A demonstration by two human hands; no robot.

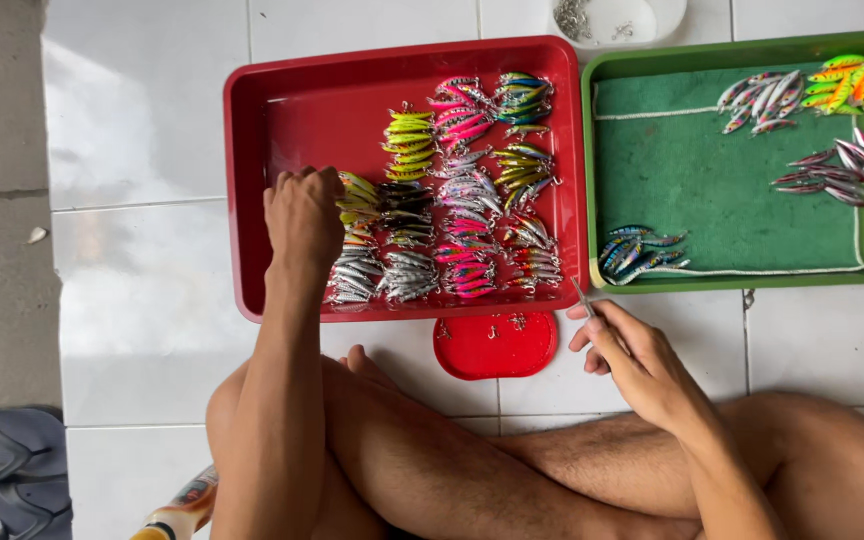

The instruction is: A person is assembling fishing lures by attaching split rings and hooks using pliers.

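My left hand (304,215) reaches into the red tray (282,110), its fingers closed on a yellow-green fishing lure (357,186) at the left edge of the sorted rows. Several groups of bright lures (467,190) in pink, yellow, silver and green fill the tray's right half. My right hand (632,355) rests near the tray's front right corner, holding thin metal pliers (582,297) that point up toward the trays. A small red lid (497,345) with tiny metal hooks lies between my hands on the floor.
A green tray (742,195) with a green mat holds small groups of lures at its corners. A white bowl (617,20) with metal bits sits at the top. My crossed legs (472,470) fill the bottom; grey sandals (7,470) lie at left on white tiles.
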